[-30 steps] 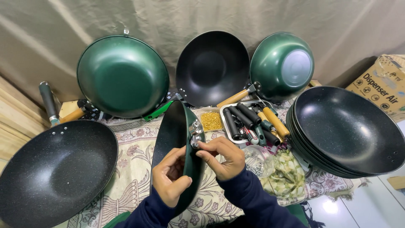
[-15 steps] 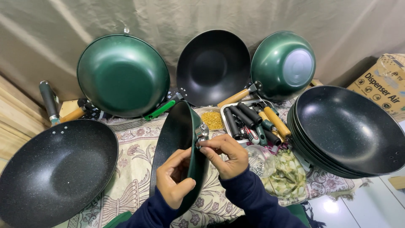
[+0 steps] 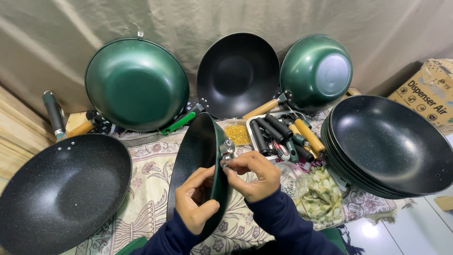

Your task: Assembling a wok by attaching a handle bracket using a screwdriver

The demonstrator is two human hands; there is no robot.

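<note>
The green wok (image 3: 200, 160) stands on its edge in the middle of the patterned cloth (image 3: 151, 189), dark inside facing left, and everything else is placed around it. The left hand (image 3: 196, 205) comes up from below with its dark blue sleeve, fingers curled over the wok's near rim and the thumb pressed on the green outer wall, so it is closed on the wok and holds it upright. The right hand (image 3: 252, 174) reaches in from the right, wrist bent, fingertips pinched together at the small metal bracket (image 3: 227, 150) on the wok's right rim; whether they grip a separate small part there is too small to tell. Compared with half a second ago, the wok is in much the same upright place, the left hand's thumb sits a little lower on the wall, and the right fingers have closed nearer the bracket. Left of the wok lies a large black speckled pan (image 3: 59, 189); behind it lean a green pan (image 3: 137, 85), a black pan (image 3: 238, 73) and an upturned green wok with a wooden handle (image 3: 316, 73). Just right of the wok a tray of handles (image 3: 283, 137) sits beside a dish of yellow bits (image 3: 237, 133), and further right a stack of black pans (image 3: 389, 146).
</note>
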